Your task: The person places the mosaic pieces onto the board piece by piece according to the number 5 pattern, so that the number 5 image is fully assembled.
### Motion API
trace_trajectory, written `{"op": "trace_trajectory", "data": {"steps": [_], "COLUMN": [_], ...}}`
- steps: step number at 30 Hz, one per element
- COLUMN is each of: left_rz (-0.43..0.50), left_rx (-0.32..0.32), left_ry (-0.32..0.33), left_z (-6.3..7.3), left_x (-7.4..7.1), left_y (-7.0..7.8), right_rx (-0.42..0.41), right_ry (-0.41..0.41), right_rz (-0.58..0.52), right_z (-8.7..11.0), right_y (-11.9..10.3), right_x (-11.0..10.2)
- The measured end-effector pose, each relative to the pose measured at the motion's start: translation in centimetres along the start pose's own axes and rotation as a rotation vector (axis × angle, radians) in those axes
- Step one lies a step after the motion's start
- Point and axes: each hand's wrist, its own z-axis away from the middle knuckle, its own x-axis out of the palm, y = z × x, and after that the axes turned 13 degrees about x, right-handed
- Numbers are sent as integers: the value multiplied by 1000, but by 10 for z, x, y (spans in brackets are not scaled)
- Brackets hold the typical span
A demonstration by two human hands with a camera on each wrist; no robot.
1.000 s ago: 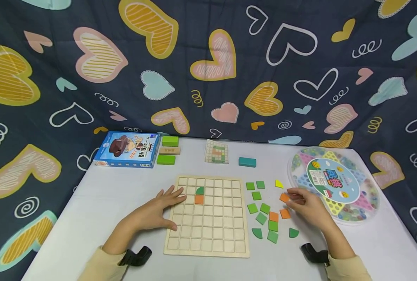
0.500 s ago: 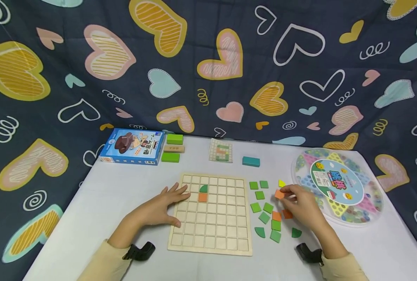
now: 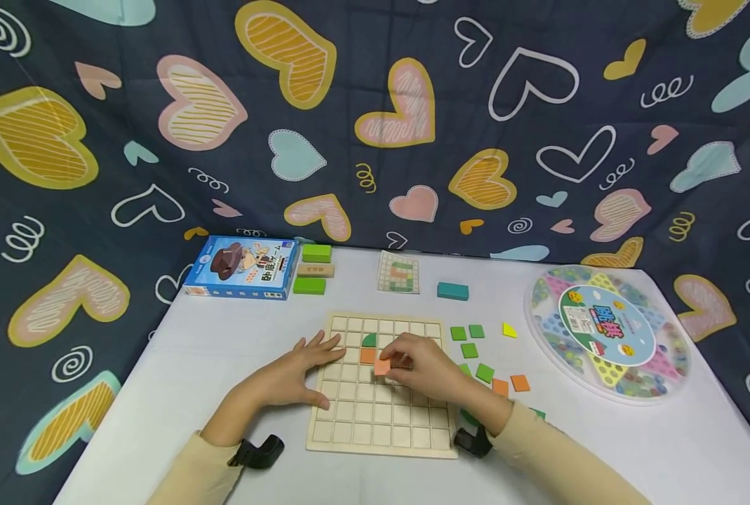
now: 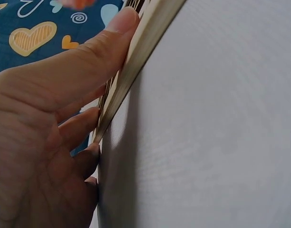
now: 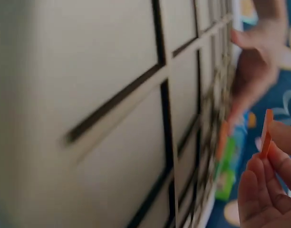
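A wooden grid board lies on the white table. My left hand rests on its left edge with fingers spread; in the left wrist view the thumb touches the board's rim. Over the board, my right hand pinches an orange square tile between thumb and fingers. The right wrist view shows this tile edge-on, held apart from the board. Set in the grid just left of it are another orange square tile and, above that, a green quarter-round tile.
Loose green tiles, orange tiles and a yellow tile lie right of the board, some hidden by the right arm. Behind stand a pattern card, a teal block, a blue box and a round marble-game case.
My right hand has picked up an orange tile from the loose ones on the right and carried it left over the board. The left hand stays on the board's edge.
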Motion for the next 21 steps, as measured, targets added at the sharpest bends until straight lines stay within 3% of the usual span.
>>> {"op": "trace_trajectory", "data": {"steps": [7, 12, 15, 21], "left_rz": [5, 1, 0, 0], "left_rx": [-8, -11, -9, 0], "left_ry": [-6, -6, 1, 3], "left_z": [-1, -2, 0, -4], "left_x": [2, 1, 2, 2], "left_y": [0, 0, -2, -1], "right_rx": [-19, -29, -20, 34], "right_ry": [-35, -43, -67, -17], "right_rz": [252, 321, 271, -5], "right_z": [-22, -25, -24, 7], "right_y": [-10, -14, -15, 7], "right_x": [20, 23, 19, -16]}}
